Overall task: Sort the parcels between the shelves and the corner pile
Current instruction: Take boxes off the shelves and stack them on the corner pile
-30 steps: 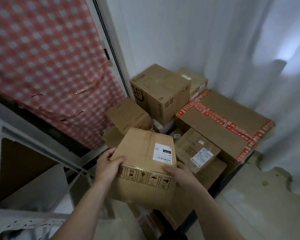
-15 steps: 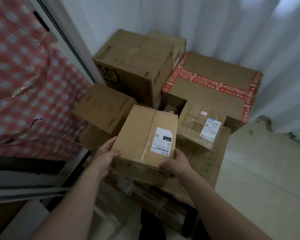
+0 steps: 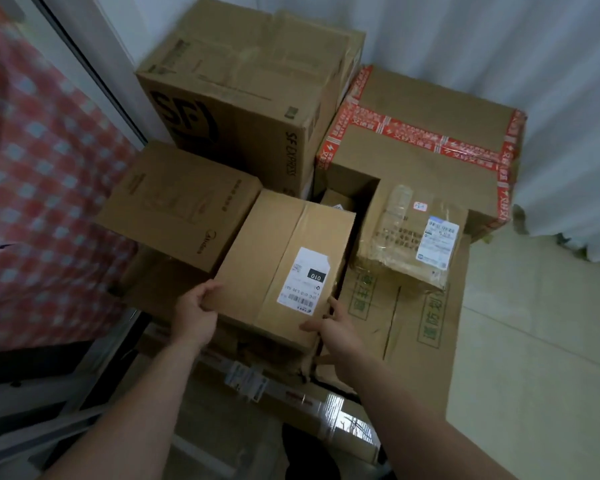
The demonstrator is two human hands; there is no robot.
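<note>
— Where's the labelled parcel (image 3: 284, 268)?
— Mid-pile, between the Midea box (image 3: 177, 202) on the left and the wrapped parcel (image 3: 409, 237) on the right. The left hand (image 3: 194, 313) and right hand (image 3: 336, 330) each have fingers curled round a near corner.
— Risk?
— Its near edge looks unsupported. Released early, it could tip off toward us.

matt cardboard parcel (image 3: 281, 268), paper label; box right of it (image 3: 409, 237) glossy plastic-wrapped; checked cloth (image 3: 42, 202) to the left.
</note>
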